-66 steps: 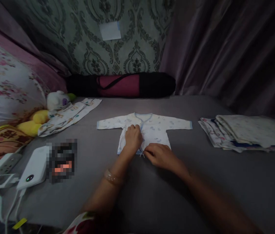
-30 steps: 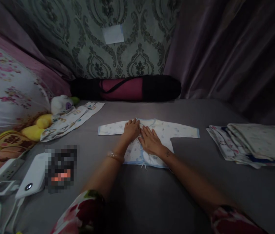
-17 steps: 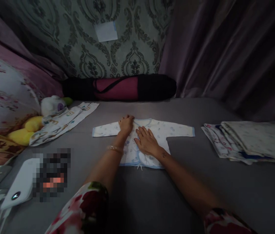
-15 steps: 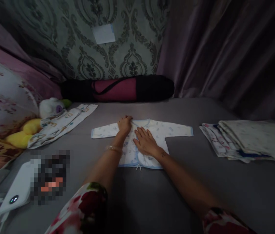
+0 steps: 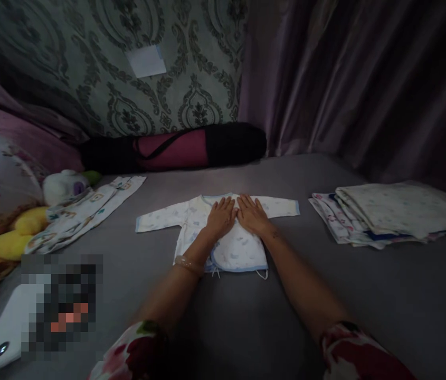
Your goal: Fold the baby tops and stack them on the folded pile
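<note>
A small white baby shirt (image 5: 242, 253) with pale blue prints and blue trim lies spread on the grey bed sheet (image 5: 223, 327), sleeves out to both sides. My left hand (image 5: 223, 215) rests flat on the shirt's upper front, fingers stretched out. Close beside it, my right hand (image 5: 252, 214) also lies flat on the chest, its fingers extended and pointing to the neckline. White ties show at the shirt's lower hem. Part of the front is hidden under my hands and left forearm.
Folded cloths (image 5: 397, 208) are stacked at the right. To the left lie printed baby trousers (image 5: 92, 208), plush toys (image 5: 64, 184), a white power bank (image 5: 12, 322) and a blurred-out item. A black and maroon long bag (image 5: 175, 148) lies along the wall.
My left hand has moved right from the shirt's left shoulder to its middle and flattened. My right hand has shifted up and right. The view has turned slightly right.
</note>
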Tool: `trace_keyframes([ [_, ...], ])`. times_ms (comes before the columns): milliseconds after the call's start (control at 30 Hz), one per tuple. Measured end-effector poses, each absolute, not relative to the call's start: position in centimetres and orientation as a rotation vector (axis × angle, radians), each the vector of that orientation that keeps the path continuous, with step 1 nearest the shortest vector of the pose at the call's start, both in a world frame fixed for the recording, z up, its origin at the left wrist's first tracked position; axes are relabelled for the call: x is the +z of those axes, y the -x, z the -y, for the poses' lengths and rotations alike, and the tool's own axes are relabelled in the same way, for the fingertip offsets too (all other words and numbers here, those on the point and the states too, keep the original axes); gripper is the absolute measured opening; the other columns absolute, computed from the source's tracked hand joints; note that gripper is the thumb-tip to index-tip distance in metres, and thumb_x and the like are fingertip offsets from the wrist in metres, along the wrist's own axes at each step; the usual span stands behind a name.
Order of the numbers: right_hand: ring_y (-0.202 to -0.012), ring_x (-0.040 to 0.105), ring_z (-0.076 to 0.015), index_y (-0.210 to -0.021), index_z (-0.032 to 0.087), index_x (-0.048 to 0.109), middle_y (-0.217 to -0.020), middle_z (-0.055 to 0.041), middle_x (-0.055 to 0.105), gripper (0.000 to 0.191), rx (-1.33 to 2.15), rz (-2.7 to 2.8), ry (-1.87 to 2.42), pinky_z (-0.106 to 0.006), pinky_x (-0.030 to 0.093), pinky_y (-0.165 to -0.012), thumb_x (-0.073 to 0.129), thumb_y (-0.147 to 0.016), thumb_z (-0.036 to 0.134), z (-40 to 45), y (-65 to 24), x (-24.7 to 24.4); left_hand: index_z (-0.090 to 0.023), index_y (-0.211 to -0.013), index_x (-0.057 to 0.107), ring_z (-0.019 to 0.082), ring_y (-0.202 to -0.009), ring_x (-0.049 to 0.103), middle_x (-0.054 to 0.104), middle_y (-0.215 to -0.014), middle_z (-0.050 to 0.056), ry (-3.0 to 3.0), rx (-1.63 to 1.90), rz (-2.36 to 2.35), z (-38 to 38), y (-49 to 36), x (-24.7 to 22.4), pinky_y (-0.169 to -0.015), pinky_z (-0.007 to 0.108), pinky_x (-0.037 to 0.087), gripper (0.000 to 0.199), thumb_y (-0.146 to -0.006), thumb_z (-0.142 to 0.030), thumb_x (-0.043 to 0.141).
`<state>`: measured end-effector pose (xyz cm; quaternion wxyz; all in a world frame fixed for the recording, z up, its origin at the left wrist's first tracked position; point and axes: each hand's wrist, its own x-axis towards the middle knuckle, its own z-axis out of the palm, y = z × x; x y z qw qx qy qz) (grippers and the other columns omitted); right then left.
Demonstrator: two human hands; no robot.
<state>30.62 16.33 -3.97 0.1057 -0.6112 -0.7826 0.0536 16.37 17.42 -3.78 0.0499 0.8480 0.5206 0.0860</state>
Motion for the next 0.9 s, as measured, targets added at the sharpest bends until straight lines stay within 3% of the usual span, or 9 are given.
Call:
trace_keyframes([
  [300,-0.144,0.020,-0.0212,-0.147,0.010,0.032,-0.155,-0.0107,0.026,0.055,0.433,2.307,1.787,-0.046,0.014,-0.117,0.029,-0.094,0.026,-17.4,-31.7,-3.5,-0.013,-0.146,0.035,0.028,-0.142,0.027,0.032,-0.153,0.012,-2.657,0.231,-1.642,-17.6,-16.3,-5.0,-0.115,0.050,0.021,0.056,-0.099,-0.039,0.020],
  [500,-0.128,0.047,-0.0169,-0.142,0.008,0.042,-0.141,-0.0132,0.050,0.052,0.539,2.045,1.795,-0.025,0.037,-0.103,0.035,-0.093,0.023,-18.5,-36.1,-1.6,-0.009,-0.149,0.027,0.033,-0.144,0.019,0.023,-0.156,0.015,-2.578,0.049,-1.627,-17.6,-16.7,-4.1,-0.115,0.056,0.016,0.063,-0.098,-0.045,0.019],
  [633,-0.111,0.060,-0.0218,-0.128,0.011,0.057,-0.122,-0.0149,0.064,0.042,0.379,1.865,2.124,-0.027,0.044,-0.090,0.041,-0.091,0.022,-18.2,-40.2,-0.5,-0.011,-0.149,0.026,0.033,-0.144,0.017,0.022,-0.156,0.016,-2.576,0.003,-1.608,-17.6,-16.6,-3.8,-0.115,0.058,0.013,0.065,-0.097,-0.049,0.019],
  [900,-0.100,0.064,-0.0279,-0.113,0.011,0.068,-0.111,-0.0204,0.067,0.037,0.322,1.667,2.506,-0.034,0.047,-0.080,0.044,-0.087,0.022,-17.5,-44.1,-0.8,-0.013,-0.144,0.037,0.029,-0.144,0.021,0.028,-0.154,0.016,-2.728,0.268,-1.661,-16.9,-16.4,-4.7,-0.116,0.054,0.010,0.061,-0.097,-0.049,0.022],
])
